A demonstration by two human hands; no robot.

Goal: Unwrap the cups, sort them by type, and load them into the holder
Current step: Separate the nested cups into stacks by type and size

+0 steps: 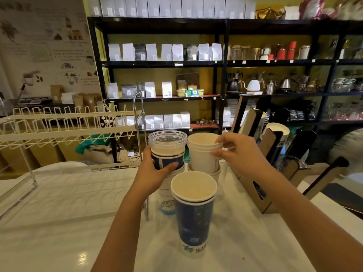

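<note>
- Currently the left hand [155, 169] is wrapped around a mixed stack [167, 152]: a clear plastic cup sits nested on top of blue printed paper cups, held upright above the white counter [59, 222]
- The right hand [241, 152] pinches the rims of the white paper cups [203, 152] between thumb and fingertips; this stack seems to rest in more white cups beneath it
- A third stack, the blue cups [193, 213], stands free on the counter just in front of both hands, touching neither
- Risk: pulling only at the rims could lift several nested white cups at once, or tip the lower stack, since nothing steadies its base
- Risk: either forearm passing low could knock the tall free-standing blue stack over; it looks narrow-footed and light
- Risk: the clear cup may stay jammed on the blue ones and end up sorted with the wrong type
- The cardboard holder [261, 173] lies just right of the cups, its slots not clearly visible
- Writing: the blue cups carry a teal emblem and lettering near the base, too blurred to read; shelf labels and the wall poster are likewise illegible
</note>
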